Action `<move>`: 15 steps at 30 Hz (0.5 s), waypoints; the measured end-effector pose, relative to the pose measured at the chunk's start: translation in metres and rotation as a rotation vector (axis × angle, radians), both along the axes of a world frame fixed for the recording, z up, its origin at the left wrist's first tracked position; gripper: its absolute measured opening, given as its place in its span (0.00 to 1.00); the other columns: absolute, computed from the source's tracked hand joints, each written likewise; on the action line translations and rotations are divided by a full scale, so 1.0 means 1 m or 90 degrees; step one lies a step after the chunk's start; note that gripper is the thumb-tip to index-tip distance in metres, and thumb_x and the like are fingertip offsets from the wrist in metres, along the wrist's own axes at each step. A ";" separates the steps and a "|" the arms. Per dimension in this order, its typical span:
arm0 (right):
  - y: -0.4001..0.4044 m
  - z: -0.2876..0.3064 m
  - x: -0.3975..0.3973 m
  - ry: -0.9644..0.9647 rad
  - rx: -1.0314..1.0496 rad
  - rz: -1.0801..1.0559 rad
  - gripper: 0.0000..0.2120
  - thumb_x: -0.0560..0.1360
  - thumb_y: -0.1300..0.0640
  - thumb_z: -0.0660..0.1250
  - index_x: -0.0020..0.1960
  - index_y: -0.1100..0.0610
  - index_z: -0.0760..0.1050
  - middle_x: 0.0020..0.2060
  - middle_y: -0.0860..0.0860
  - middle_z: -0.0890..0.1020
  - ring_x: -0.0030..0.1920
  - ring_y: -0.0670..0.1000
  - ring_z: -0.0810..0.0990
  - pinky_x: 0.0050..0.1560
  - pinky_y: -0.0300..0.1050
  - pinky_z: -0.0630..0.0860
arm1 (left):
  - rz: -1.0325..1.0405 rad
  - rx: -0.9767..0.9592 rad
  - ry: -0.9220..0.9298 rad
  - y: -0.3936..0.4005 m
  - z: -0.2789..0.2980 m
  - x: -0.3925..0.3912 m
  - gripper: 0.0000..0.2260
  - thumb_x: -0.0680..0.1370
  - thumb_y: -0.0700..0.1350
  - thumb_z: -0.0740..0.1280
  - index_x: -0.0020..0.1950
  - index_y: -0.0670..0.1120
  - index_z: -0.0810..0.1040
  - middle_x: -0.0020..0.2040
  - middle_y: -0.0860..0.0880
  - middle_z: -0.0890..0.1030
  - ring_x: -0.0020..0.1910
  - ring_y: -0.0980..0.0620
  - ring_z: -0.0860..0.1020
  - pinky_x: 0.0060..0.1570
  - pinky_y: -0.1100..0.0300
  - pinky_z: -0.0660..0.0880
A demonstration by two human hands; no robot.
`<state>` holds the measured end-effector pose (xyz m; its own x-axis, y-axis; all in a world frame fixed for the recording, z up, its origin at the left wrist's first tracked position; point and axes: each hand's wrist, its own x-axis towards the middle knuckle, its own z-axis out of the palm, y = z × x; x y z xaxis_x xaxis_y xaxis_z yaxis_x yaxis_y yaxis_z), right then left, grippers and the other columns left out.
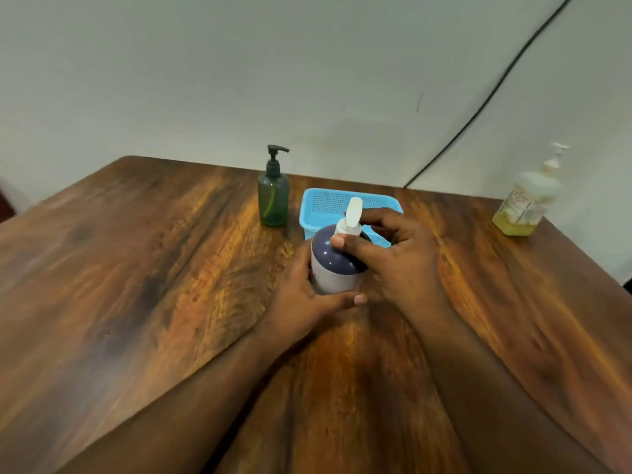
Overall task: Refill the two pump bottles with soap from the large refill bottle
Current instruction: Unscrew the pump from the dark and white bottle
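- We see a white pump bottle with a dark navy domed shoulder and a white pump head (333,260) standing upright on the brown wood-grain table (136,268), just in front of a light blue perforated plastic basket (321,206).
- Our left hand (304,299) wraps around the lower body of this bottle, thumb across its front.
- Our right hand (393,254) curls its thumb and fingers around the white pump collar at the bottle's neck.
- A translucent dark green pump bottle with a black pump (273,193) stands upright to the left of the basket, close beside it.
- A large clear refill bottle with yellowish soap low in it and a white pump (526,200) stands well apart near the table's far right edge; it looks blurred.
- A black cable (496,87) runs down the pale wall (205,80) behind the table.
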<state>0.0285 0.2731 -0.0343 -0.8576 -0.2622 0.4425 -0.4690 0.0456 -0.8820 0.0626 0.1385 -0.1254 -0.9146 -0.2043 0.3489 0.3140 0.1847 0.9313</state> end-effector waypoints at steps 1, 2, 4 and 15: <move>0.008 -0.006 -0.002 -0.023 -0.025 0.001 0.13 0.65 0.56 0.79 0.48 0.52 0.83 0.46 0.43 0.85 0.49 0.43 0.84 0.45 0.38 0.81 | -0.010 -0.011 -0.007 0.007 -0.003 -0.003 0.41 0.62 0.52 0.83 0.71 0.59 0.68 0.66 0.57 0.78 0.65 0.56 0.77 0.62 0.54 0.77; 0.012 -0.011 -0.006 -0.043 -0.054 0.003 0.12 0.65 0.58 0.79 0.48 0.53 0.83 0.46 0.45 0.86 0.48 0.44 0.84 0.44 0.37 0.80 | -0.015 -0.024 -0.011 0.011 -0.005 -0.007 0.41 0.63 0.51 0.83 0.72 0.59 0.68 0.66 0.58 0.78 0.64 0.57 0.78 0.62 0.56 0.78; 0.018 -0.022 -0.013 -0.077 -0.100 0.002 0.12 0.65 0.62 0.78 0.47 0.53 0.83 0.45 0.47 0.86 0.47 0.47 0.85 0.42 0.37 0.80 | -0.014 -0.044 -0.021 0.017 -0.010 -0.014 0.40 0.63 0.47 0.83 0.72 0.55 0.69 0.65 0.57 0.79 0.63 0.58 0.78 0.61 0.58 0.78; 0.011 -0.041 -0.037 -0.037 -0.054 0.054 0.13 0.71 0.59 0.75 0.53 0.47 0.81 0.50 0.43 0.85 0.52 0.44 0.83 0.49 0.38 0.80 | -0.018 -0.065 -0.077 0.004 -0.017 -0.029 0.42 0.60 0.44 0.83 0.70 0.53 0.69 0.61 0.55 0.81 0.59 0.60 0.80 0.56 0.62 0.78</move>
<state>-0.0087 0.2842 -0.0752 -0.8592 -0.2979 0.4160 -0.4156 -0.0682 -0.9070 0.0339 0.1427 -0.1428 -0.9562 -0.1468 0.2534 0.2071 0.2726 0.9396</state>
